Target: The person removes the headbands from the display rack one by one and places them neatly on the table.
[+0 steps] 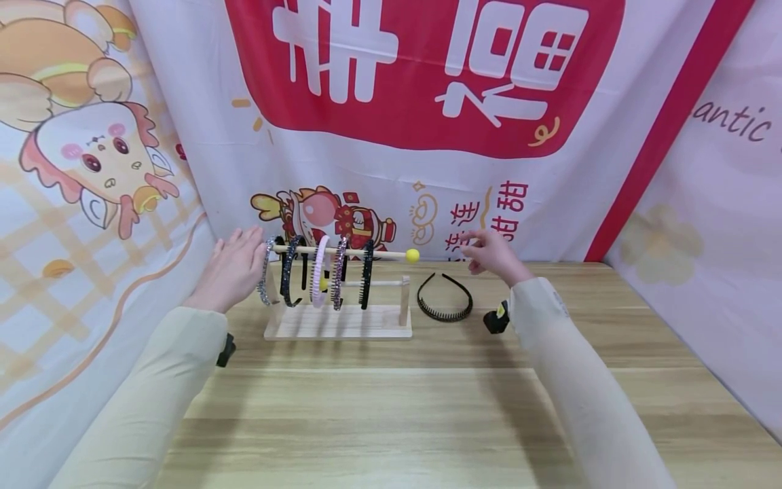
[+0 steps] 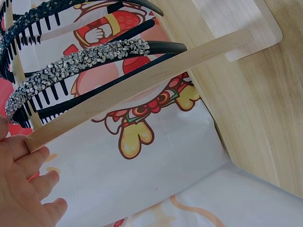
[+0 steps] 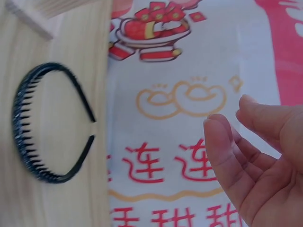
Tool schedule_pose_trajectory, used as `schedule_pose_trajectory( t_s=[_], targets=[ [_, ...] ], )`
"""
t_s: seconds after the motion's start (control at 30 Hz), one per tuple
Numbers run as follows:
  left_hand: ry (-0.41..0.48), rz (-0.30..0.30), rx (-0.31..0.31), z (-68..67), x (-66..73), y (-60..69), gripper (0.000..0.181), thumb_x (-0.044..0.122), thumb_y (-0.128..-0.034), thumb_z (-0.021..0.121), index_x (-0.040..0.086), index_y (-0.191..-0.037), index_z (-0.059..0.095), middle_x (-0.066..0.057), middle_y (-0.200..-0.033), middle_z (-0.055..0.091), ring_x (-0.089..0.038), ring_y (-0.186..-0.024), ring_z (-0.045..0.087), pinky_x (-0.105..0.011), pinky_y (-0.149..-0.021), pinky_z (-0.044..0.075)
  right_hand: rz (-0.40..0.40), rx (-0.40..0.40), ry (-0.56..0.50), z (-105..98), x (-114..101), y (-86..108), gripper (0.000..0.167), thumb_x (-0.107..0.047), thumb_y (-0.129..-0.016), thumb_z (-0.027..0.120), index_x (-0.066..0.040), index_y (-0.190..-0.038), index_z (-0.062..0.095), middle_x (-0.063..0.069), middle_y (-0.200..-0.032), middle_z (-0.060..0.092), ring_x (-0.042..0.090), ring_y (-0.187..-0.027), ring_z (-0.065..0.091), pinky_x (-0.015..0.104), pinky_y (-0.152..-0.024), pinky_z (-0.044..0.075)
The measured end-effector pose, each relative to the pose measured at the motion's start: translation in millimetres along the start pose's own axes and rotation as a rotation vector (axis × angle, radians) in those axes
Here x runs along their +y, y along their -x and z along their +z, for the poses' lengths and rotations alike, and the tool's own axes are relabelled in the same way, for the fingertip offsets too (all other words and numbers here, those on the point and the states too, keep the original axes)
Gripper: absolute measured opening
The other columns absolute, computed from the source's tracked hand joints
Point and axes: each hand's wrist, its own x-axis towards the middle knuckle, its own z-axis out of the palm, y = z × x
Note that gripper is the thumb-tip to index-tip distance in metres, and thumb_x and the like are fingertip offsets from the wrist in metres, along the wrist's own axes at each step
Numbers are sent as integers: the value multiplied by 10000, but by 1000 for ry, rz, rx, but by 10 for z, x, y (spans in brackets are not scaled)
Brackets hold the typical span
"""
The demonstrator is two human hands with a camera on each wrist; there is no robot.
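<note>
A wooden headband stand (image 1: 342, 331) holds several toothed headbands on its upper rod. Its left post (image 2: 118, 94) meets the fingers of my left hand (image 1: 235, 263), which rest against its top, fairly straight. Closest to that hand hangs a silver glitter headband (image 2: 71, 64); a dark sparkly one (image 1: 288, 275), a pale pink one (image 1: 317, 275), a purplish glitter one (image 1: 337, 278) and a black one (image 1: 366, 275) follow along the rod. Right of the stand, a black headband (image 3: 21, 120) lies on the table. Above and beyond it my right hand (image 1: 491, 255) hovers with fingers loosely bent, holding nothing.
A yellow ball (image 1: 413, 255) caps the upper rod's right end. The lower rod (image 1: 379, 283) runs beneath the headbands. Printed cloth (image 1: 415, 170) hangs behind the wooden table (image 1: 379, 421) and at both sides.
</note>
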Motion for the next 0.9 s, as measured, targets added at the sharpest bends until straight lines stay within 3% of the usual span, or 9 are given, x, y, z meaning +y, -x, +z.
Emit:
schedule_pose_trajectory(
  t_s=[0.4,0.67,0.9],
  targets=[
    [-5,5,5,-10,19,4,590,356,-1006,108,-45,-1435,163,-232,-1484,130,-426,-1343,35,-523,-1065,-82,-73,40,46,-3,-427,-18,339,-152,-913,588,-81,-1241,543,147,-887,594,266,-681,612,369,-635,557],
    [-1,8,12,-16,19,10,580,344,-1009,120,-49,-1433,169,-232,-1483,132,-429,-1342,41,-522,-1066,-79,-120,13,48,58,-701,5,346,-140,-915,585,-91,-1254,534,142,-901,579,290,-699,617,400,-654,555],
    [-4,5,7,-13,11,7,590,357,-1006,110,-46,-1434,163,-231,-1484,127,-427,-1343,36,-521,-1066,-83,-127,-15,42,189,-904,21,392,-156,-898,614,-119,-1277,521,140,-974,590,262,-678,615,347,-606,557]
  ],
)
